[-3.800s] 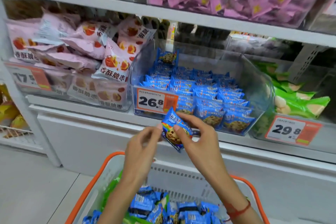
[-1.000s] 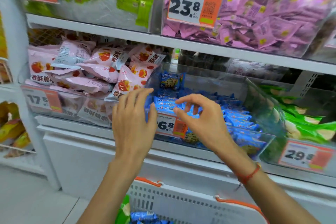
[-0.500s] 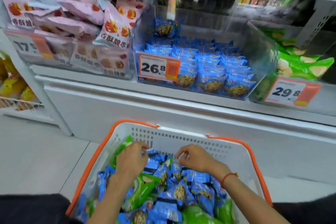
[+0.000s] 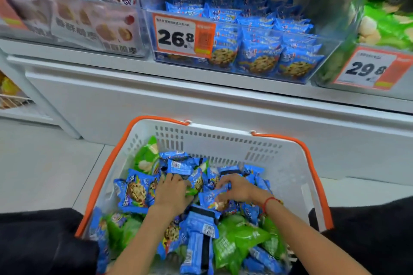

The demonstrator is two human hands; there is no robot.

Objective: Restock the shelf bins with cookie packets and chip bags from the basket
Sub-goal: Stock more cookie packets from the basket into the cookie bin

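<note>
Both hands are down in the basket (image 4: 223, 140), which sits on the floor below the shelf. The right hand (image 4: 237, 190) has its fingers curled round a blue cookie packet (image 4: 212, 197) near the middle of the pile. The left hand (image 4: 172, 192) lies fingers-down on the packets just beside it; whether it grips one I cannot tell.

These packets look light, soft and crinkly, and the film is probably slick. The cookies inside would likely crack under a hard squeeze, so a pinch on the flat sealed ends or a loose hold across the width seems best. The green chip bags (image 4: 237, 236) at the basket's near edge look puffed with air: lighter still, easy to crush, best lifted by a top corner.

An exact count is not possible, since the packets overlap: well over a dozen blue ones show in the basket, and roughly five or six green bags. The clear cookie bin (image 4: 330, 6) at the shelf's front edge holds several rows already, with room left at its back.
</note>
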